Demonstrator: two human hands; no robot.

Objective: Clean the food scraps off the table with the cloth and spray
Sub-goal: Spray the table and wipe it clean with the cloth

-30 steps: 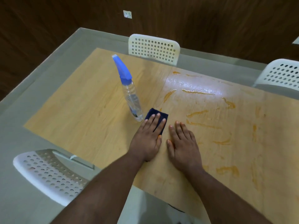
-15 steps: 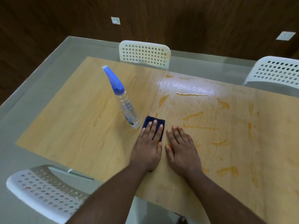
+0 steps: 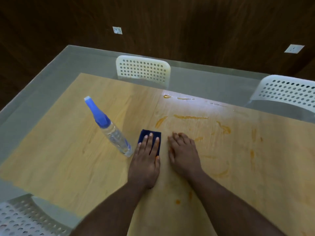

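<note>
Seen from a head-worn camera looking down, a person's two bare forearms reach onto a pale wooden tabletop with a glass border. The left hand lies flat with its fingers straight and close together, pressing down on a small folded dark blue cloth, which sticks out beyond the fingertips. The right hand rests palm down just beside it on bare wood, fingers loosely spread and holding nothing. A clear spray bottle with a blue trigger top stands just left of the cloth, close to the left hand but seemingly not touching it. Orange food smears streak the right half of the tabletop, from near the far edge down past the right hand; they look untouched, so the cleaning appears barely begun. White perforated chairs stand at the far side, the far right and the near left corner. The likely risks: a sideways sweep of the left hand could knock the tall, narrow bottle over, since it stands so close; wiping without spraying first may only drag the sticky streaks wider; and the right hand, resting amid the mess, could pick up residue and spread it to clean wood.
</note>
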